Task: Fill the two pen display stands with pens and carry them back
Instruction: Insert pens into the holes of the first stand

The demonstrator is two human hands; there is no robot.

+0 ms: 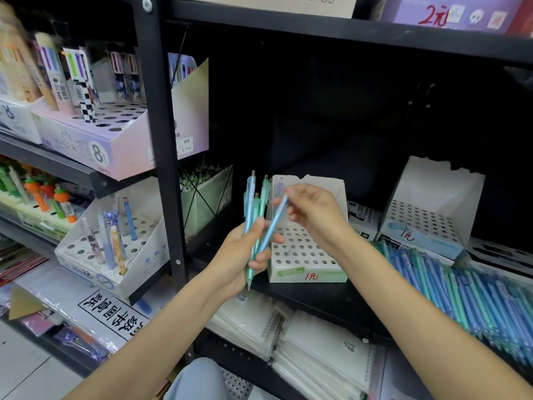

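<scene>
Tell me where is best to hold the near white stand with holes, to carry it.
Probably grip the near white perforated cardboard stand by its two low side walls, coming from the front: its holes are still empty, and the tall back panel blocks a grasp from behind.

Cardboard, plastic and painted metal

Translucent glossy plastic pens (255, 215) are seen; the display stand (308, 255) is matt white cardboard, the shelf frame (161, 140) matt black metal.

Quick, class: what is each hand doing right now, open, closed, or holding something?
Left hand: grips a bunch of blue and green pens.
Right hand: pinches one light blue pen.
</scene>
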